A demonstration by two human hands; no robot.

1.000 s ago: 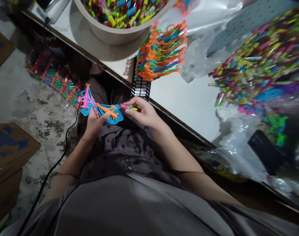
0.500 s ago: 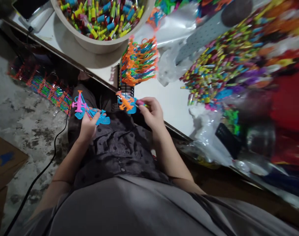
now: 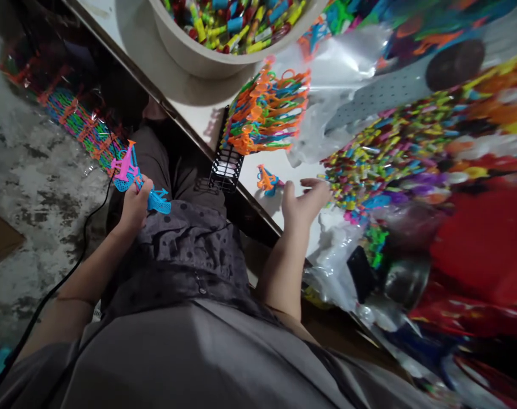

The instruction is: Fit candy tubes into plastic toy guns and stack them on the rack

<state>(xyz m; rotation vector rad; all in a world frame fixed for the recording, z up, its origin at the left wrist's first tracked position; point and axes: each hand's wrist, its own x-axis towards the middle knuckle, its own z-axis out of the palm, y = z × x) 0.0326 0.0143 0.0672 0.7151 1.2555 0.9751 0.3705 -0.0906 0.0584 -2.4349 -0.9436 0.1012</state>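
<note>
**Left hand [image 3: 134, 207] loaded, right hand [image 3: 303, 201] free**

Item 1. Pink-and-blue plastic pieces [image 3: 124, 165], left of centre in the frame: gripped in the left hand, fingers closed round the middle; pink part at the upper end, blue lattice at the lower.

Item 2. Right hand, right of centre: fingers spread and apparently holding nothing, fingertips by the near edge of the heap of small parts [image 3: 381, 142]. Contact with the heap: cannot tell.

Item 3. Orange-and-blue piece [image 3: 265, 180], centre: lying on the white table [image 3: 279, 165], just beside the right thumb.

Item 4. Black rack [image 3: 226, 170], centre: row of coloured pieces [image 3: 264, 122] standing at its upper end.

Item 5. Round tub [image 3: 194, 65], upper centre: filled with small coloured parts.

Handling notes, by judgement. Best picked from the heap's loose edge, one small part at a time, in a light pinch. The wrist should clear the orange-and-blue piece. The left grip wants firmness enough to keep the pieces together; the thin lattice would probably bend under a hard squeeze.
</note>
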